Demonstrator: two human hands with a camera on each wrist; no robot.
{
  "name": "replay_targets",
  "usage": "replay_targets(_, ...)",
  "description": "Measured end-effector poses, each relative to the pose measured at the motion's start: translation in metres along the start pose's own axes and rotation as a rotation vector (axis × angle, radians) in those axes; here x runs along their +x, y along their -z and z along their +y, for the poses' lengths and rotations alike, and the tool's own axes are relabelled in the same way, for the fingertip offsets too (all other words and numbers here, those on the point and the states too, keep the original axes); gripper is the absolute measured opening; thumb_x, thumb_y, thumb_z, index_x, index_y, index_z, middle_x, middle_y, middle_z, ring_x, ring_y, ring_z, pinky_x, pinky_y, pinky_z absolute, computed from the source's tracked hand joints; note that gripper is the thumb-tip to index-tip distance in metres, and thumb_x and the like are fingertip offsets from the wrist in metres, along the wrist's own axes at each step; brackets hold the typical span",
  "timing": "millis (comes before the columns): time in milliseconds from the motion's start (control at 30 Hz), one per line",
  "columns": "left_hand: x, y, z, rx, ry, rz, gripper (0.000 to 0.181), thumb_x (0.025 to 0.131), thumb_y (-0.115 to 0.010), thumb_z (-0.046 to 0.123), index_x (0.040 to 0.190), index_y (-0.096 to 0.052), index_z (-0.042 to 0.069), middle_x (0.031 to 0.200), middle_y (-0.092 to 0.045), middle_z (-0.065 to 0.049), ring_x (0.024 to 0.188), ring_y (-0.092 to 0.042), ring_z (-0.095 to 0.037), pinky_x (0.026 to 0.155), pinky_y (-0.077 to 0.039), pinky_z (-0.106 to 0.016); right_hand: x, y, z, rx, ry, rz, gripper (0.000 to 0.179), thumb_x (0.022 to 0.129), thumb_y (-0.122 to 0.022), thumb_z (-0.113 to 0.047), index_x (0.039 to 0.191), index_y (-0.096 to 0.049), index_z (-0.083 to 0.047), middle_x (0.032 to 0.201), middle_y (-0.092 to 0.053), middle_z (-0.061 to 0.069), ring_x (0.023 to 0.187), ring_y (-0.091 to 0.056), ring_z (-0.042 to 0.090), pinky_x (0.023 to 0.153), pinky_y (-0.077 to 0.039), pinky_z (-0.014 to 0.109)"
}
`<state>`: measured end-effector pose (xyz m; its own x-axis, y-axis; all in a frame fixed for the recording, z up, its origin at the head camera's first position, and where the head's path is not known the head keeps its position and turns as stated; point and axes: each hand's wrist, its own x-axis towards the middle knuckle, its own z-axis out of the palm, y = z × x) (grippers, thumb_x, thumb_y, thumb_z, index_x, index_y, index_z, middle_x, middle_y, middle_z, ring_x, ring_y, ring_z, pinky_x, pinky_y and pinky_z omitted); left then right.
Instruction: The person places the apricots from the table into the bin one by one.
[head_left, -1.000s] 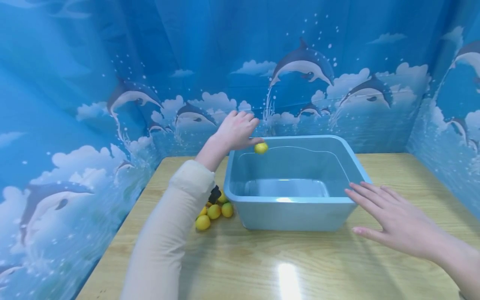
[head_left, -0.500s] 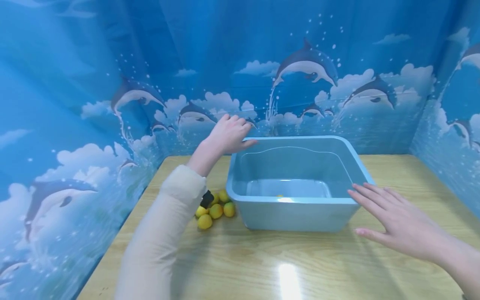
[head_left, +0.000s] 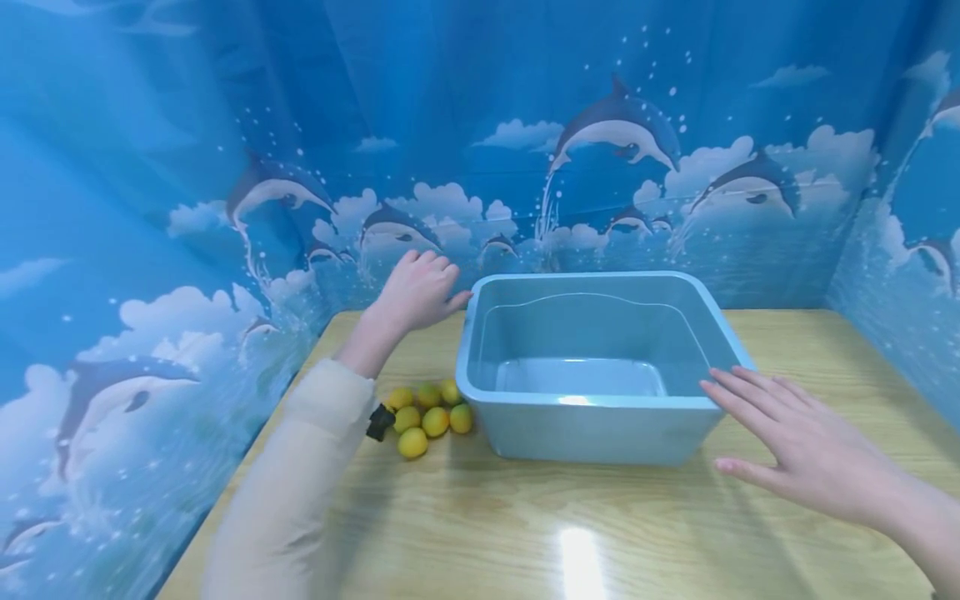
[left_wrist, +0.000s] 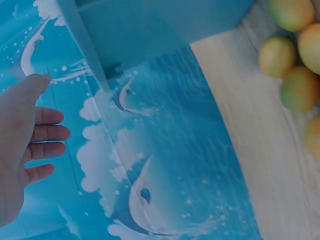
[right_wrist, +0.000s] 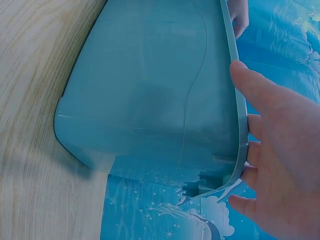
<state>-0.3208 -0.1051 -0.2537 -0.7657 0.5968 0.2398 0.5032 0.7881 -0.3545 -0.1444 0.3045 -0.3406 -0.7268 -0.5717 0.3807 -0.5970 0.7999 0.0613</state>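
A light blue plastic tub (head_left: 592, 429) stands on the table. To its left lies a cluster of several small round yellow-green fruits (head_left: 435, 422), like tangerines, which also show at the right of the left wrist view. My left hand (head_left: 420, 292) hovers above the table just left of the tub's rear left corner. Nothing is in it, and its fingers are loosely bent in the left wrist view. My right hand (head_left: 802, 433) has its fingers extended, with the fingertips (right_wrist: 239, 65) at the tub's front right rim. The tub's front wall hides part of its floor.
The wooden table (head_left: 487, 525) reaches back to a blue curtain (head_left: 450, 100) printed with dolphins and clouds. That curtain also hangs along the left and right sides. A black device (head_left: 381, 422) sits at my left wrist beside the fruits.
My left hand held a yellow fruit over the tub, then let it drop in. It has since moved left and slightly down, away from the tub. My right hand has stayed at the rim.
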Motion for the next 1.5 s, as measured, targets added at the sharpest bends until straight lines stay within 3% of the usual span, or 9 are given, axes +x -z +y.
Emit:
replay_targets(300, -0.024, -0.018, -0.012, -0.008, 0.001, 0.048, 0.033, 0.090, -0.057, 0.040, 0.078, -0.058, 0.009, 0.072, -0.055, -0.005, 0.069, -0.049, -0.023, 0.064, -0.038, -0.036, 0.001, 0.000, -0.001, -0.009, -0.002, 0.002, 0.088, 0.076, -0.070, -0.046, 0.147, -0.027, -0.017, 0.141, -0.038, 0.013, 0.138, -0.017, 0.022, 0.110, 0.005, 0.028)
replay_targets(500, -0.041, -0.036, -0.016, -0.028, -0.014, 0.084, 0.031, 0.088, -0.060, 0.038, 0.082, -0.061, 0.008, 0.075, -0.059, -0.006, 0.071, -0.052, -0.024, 0.066, -0.041, -0.038, 0.001, 0.000, -0.001, -0.004, -0.001, 0.002, 0.087, 0.077, -0.070, -0.046, 0.147, -0.027, -0.016, 0.142, -0.037, 0.013, 0.139, -0.016, 0.022, 0.110, 0.006, 0.028)
replay_targets(633, -0.053, -0.045, -0.017, -0.023, -0.006, 0.056, 0.034, 0.087, -0.061, 0.040, 0.092, -0.065, 0.006, 0.084, -0.062, -0.009, 0.078, -0.055, -0.027, 0.070, -0.043, -0.041, 0.000, 0.000, -0.002, -0.010, 0.001, -0.002, 0.086, 0.078, -0.069, -0.047, 0.147, -0.027, -0.016, 0.142, -0.037, 0.012, 0.139, -0.015, 0.021, 0.110, 0.006, 0.026)
replay_targets(767, -0.065, -0.052, -0.017, -0.033, 0.020, -0.017, 0.041, 0.088, -0.058, 0.043, 0.103, -0.064, 0.005, 0.095, -0.064, -0.010, 0.087, -0.055, -0.028, 0.077, -0.043, -0.042, 0.000, 0.000, -0.003, -0.011, 0.000, -0.004, 0.086, 0.078, -0.068, -0.047, 0.147, -0.026, -0.017, 0.142, -0.037, 0.012, 0.139, -0.017, 0.023, 0.110, 0.007, 0.026)
replay_targets(1167, -0.101, -0.080, -0.022, -0.162, 0.107, -0.112, 0.050, 0.087, -0.060, 0.040, 0.118, -0.058, 0.001, 0.117, -0.058, -0.018, 0.112, -0.050, -0.035, 0.098, -0.033, -0.053, 0.001, -0.001, -0.002, -0.014, 0.017, 0.018, 0.087, 0.077, -0.069, -0.046, 0.146, -0.027, -0.016, 0.142, -0.038, 0.012, 0.138, -0.017, 0.022, 0.110, 0.005, 0.026)
replay_targets(1500, -0.127, -0.102, -0.025, -0.158, 0.074, -0.134, 0.057, 0.085, -0.060, 0.046, 0.120, -0.057, 0.001, 0.117, -0.059, -0.019, 0.112, -0.050, -0.035, 0.098, -0.033, -0.052, 0.000, -0.001, -0.001, -0.017, 0.019, 0.022, 0.086, 0.077, -0.070, -0.046, 0.146, -0.029, -0.015, 0.141, -0.039, 0.012, 0.139, -0.014, 0.018, 0.110, 0.005, 0.027)
